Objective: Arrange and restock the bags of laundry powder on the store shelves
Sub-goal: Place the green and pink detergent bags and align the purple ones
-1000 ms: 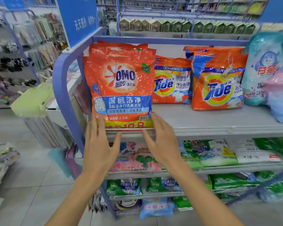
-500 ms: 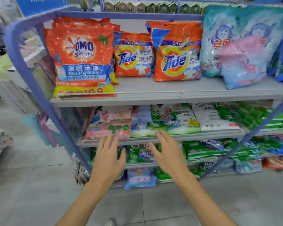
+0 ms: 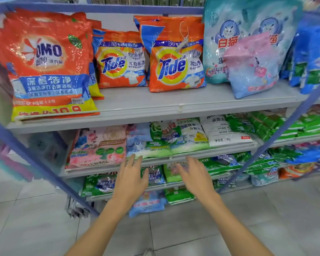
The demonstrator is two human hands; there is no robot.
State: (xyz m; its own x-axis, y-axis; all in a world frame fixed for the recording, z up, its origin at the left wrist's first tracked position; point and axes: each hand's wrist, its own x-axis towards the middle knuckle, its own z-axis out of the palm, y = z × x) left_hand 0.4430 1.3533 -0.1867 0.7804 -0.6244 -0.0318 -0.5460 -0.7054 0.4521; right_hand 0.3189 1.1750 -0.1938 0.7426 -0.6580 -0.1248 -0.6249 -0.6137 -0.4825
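On the top shelf [image 3: 174, 106] stand a red OMO bag [image 3: 44, 65], two orange Tide bags [image 3: 120, 60] [image 3: 175, 58], a pale blue cat bag [image 3: 222, 34] and a pink-and-blue bag [image 3: 251, 65] leaning on it. The second shelf holds a pink flowered bag [image 3: 98, 146], a blue-and-green bag [image 3: 148, 143] and a white bag [image 3: 224, 130], all lying flat. My left hand [image 3: 130, 180] and my right hand [image 3: 197, 177] hover with spread fingers in front of the second shelf's edge, holding nothing.
Green bags [image 3: 218, 163] fill the lower shelves and a small blue bag [image 3: 148, 204] sits at the bottom. The rack's blue frame posts [image 3: 37, 163] [image 3: 277, 139] slant down on both sides. Grey floor tiles [image 3: 174, 233] lie below me.
Both hands left the OMO bag's lower edge and dropped to the second shelf. The view has shifted right and down and moved closer to the shelves.
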